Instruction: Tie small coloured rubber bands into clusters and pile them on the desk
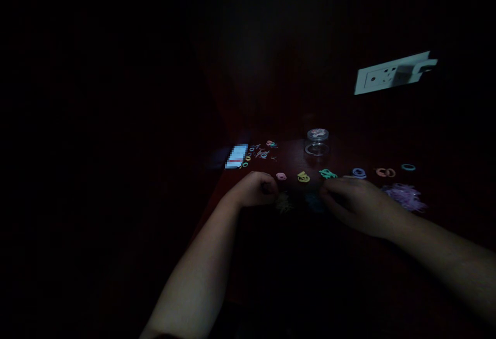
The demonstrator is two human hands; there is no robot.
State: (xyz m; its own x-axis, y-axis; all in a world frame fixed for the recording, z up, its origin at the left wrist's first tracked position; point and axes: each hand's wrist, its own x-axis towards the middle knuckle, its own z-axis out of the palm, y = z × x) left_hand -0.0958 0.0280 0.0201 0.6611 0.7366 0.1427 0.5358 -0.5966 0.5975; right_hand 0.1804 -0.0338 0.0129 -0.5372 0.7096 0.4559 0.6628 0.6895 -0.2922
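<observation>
My left hand (256, 189) is curled closed on the dark tabletop, beside a small pile of pink rubber bands (281, 176) and a dim yellowish pile of bands (284, 203). Whether anything is in its fingers is hidden. My right hand (354, 197) has its fingers drawn together just below the green rubber bands (328, 173), next to a dim blue pile of bands (314, 202). Shadow hides what, if anything, they pinch. Between the hands lie yellow rubber bands (303, 177). Blue-violet bands (358, 173) lie just behind my right hand.
A lit phone (236, 156) lies at the left, with mixed loose bands (262, 153) next to it. Behind the row stands a clear lidded jar (318, 143). Orange bands (385, 172), a teal band (408, 167) and a purple heap (406, 197) are rightward. A wall socket (387, 74) holds a plug.
</observation>
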